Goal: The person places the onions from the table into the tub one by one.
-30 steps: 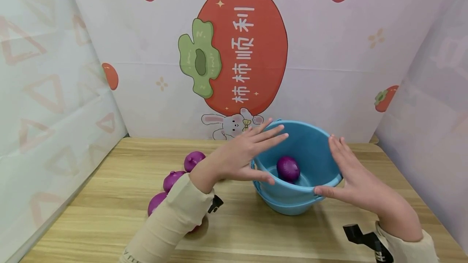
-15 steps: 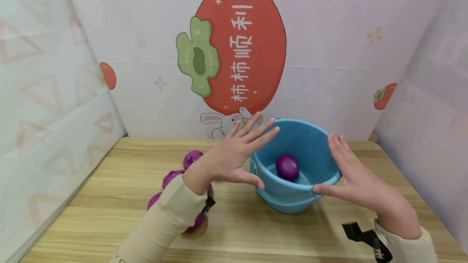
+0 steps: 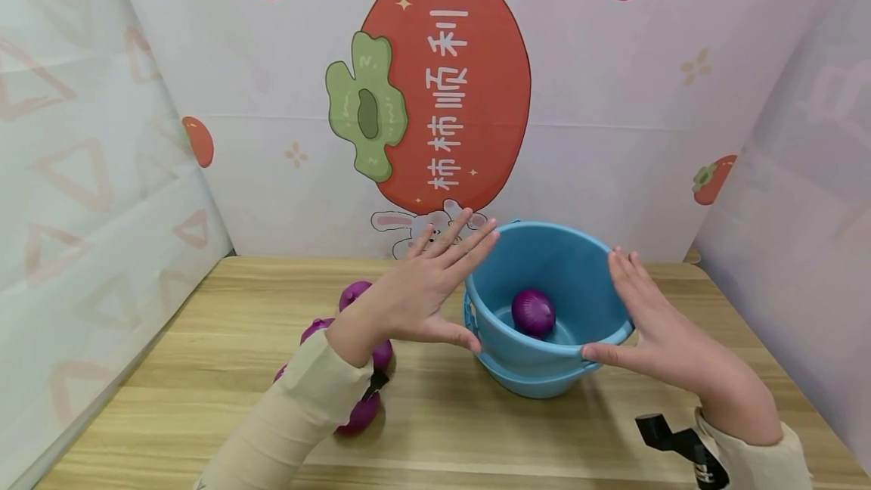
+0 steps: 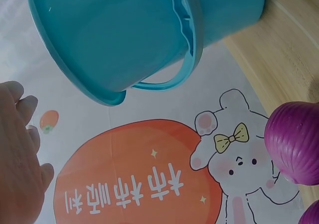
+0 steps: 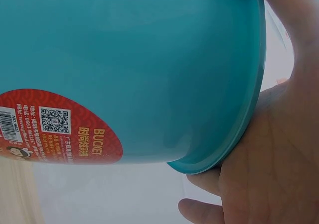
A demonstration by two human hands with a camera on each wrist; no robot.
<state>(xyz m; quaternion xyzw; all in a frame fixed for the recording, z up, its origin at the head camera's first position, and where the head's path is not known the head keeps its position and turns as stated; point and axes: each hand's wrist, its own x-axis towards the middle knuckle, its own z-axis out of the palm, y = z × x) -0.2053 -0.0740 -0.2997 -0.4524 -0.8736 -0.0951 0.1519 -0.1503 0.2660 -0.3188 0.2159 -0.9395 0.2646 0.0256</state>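
Note:
A blue bucket point(image 3: 544, 358) stands on the wooden table, with one purple onion point(image 3: 534, 314) lying inside it. My right hand point(image 3: 670, 342) touches the bucket's right rim, thumb and fingers spread and fairly straight. The right wrist view has the bucket wall point(image 5: 134, 74) and its rim against the palm. To the left of the bucket, my left hand point(image 3: 415, 286) is in the air with its fingers extended, holding nothing. Several more purple onions point(image 3: 358, 413) lie on the table, partly hidden under the left forearm; one onion point(image 4: 294, 142) shows large in the left wrist view.
The wooden table point(image 3: 170, 369) runs back to a printed backdrop point(image 3: 599, 89) with fabric walls on both sides. A bucket handle point(image 4: 187, 64) hangs along the bucket's side in the left wrist view. A red label point(image 5: 75, 129) marks its wall.
My left hand has moved left, away from the bucket's left rim and toward the onions. The right hand stays at the right rim, and the onion inside keeps its place.

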